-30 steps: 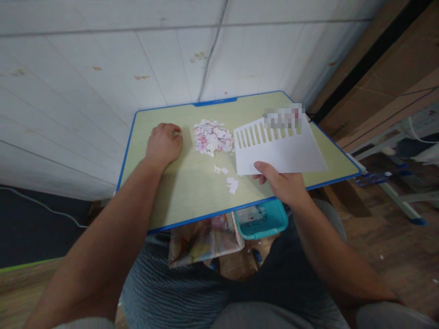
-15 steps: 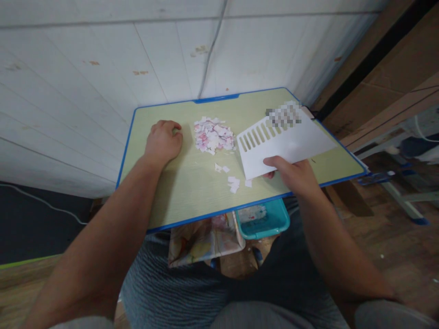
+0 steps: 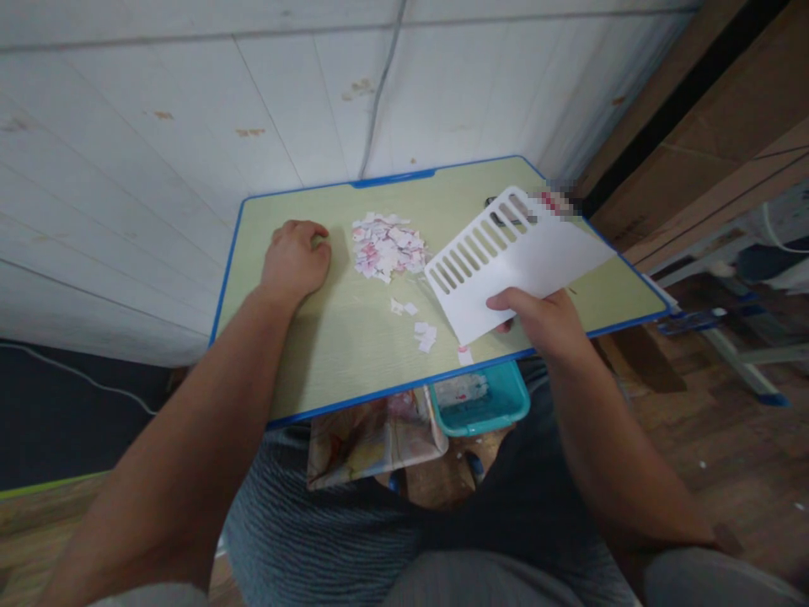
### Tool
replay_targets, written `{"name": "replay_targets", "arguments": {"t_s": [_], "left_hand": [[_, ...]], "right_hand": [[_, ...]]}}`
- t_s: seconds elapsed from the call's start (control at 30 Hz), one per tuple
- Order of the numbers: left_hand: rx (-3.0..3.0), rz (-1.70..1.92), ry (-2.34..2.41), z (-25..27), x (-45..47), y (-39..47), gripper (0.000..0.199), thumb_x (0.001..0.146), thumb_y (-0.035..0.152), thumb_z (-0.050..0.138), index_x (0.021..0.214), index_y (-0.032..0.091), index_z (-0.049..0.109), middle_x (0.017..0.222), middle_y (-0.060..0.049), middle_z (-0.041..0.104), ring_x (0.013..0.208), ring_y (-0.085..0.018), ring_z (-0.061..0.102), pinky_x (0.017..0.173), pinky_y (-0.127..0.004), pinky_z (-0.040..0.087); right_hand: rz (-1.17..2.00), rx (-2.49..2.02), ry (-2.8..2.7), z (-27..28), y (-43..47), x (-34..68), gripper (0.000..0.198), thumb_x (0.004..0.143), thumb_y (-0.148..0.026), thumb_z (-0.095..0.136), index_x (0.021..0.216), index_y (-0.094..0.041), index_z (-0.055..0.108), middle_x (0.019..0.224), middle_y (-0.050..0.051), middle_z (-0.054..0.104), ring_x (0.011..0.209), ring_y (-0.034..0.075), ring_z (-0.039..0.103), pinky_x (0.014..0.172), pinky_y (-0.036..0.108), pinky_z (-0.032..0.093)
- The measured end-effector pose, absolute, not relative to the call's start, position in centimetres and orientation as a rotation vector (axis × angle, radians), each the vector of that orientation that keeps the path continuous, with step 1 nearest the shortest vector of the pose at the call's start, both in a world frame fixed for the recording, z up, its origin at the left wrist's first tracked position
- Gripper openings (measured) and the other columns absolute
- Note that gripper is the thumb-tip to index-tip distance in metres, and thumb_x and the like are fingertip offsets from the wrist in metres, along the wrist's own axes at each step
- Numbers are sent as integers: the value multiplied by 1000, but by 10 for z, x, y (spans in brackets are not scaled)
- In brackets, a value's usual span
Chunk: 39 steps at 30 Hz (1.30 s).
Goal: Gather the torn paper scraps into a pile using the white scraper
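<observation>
Head view: slotted card (image 3: 519, 263) in right hand (image 3: 538, 319).

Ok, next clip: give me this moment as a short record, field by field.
Surface: pale yellow-green tabletop with blue edging
Left hand: on the tabletop, fingers curled; anything beneath hidden
Right hand: grips slotted white sheet, thumb on top
Sheet position: tilted, slots toward the far side; material unclear
Main heap: small white-and-pink paper scraps, between left hand and sheet; contact with sheet unclear
Strays: loose white paper pieces, nearer the person than the heap
Below near edge: open turquoise rectangular tub, something pale inside
</observation>
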<state>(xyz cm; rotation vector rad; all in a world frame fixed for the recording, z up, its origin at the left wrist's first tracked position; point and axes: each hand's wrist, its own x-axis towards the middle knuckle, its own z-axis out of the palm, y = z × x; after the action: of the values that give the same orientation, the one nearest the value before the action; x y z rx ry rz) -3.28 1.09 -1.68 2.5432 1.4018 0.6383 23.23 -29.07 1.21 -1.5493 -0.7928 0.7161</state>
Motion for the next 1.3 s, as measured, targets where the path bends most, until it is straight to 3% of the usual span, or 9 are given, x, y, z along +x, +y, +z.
{"name": "replay_targets", "arguments": {"t_s": [0.27,0.47,0.67,0.9,1.13,1.3], "left_hand": [[2538,629,1422,-17,-31,10,39,107,27,57,139,16,78,152,-15,73,146,-32,61,137,-53,44],[2554,673,1401,-23,-32,15,36,107,26,57,134,17,78,148,-13,74,143,-32,62,137,-52,43],[2563,698,1398,-25,-32,16,35,106,27,57,132,19,79,146,-13,76,142,-32,63,135,-53,46],[2576,624,1396,-22,-33,17,40,108,32,55,138,18,77,151,-15,74,147,-33,62,137,-53,45],[2572,664,1437,-22,-30,13,35,106,31,57,132,25,80,147,-12,77,147,-35,65,136,-54,49],[2590,644,1445,-20,-29,11,39,106,28,56,135,19,81,146,-16,76,146,-36,66,137,-54,48]], "right_hand": [[886,-1471,-818,21,-296,230,19,54,-30,87,55,-23,69,53,1,63,43,17,53,38,30,43],[933,-1405,-897,15,-298,235,17,60,-29,89,60,-23,73,53,2,65,42,18,55,39,32,44],[734,-1487,-1131,12,-297,237,38,92,-43,87,62,-25,72,63,6,73,61,23,69,70,40,64],[733,-1606,-1269,9,-299,235,49,96,-57,85,60,-27,71,70,8,80,74,28,80,84,44,67],[737,-1577,-1124,12,-299,234,31,83,-41,88,61,-27,72,61,6,75,62,27,73,67,42,64],[744,-1548,-1208,14,-299,233,41,90,-46,86,58,-26,69,64,7,75,65,25,72,71,41,66]]}}
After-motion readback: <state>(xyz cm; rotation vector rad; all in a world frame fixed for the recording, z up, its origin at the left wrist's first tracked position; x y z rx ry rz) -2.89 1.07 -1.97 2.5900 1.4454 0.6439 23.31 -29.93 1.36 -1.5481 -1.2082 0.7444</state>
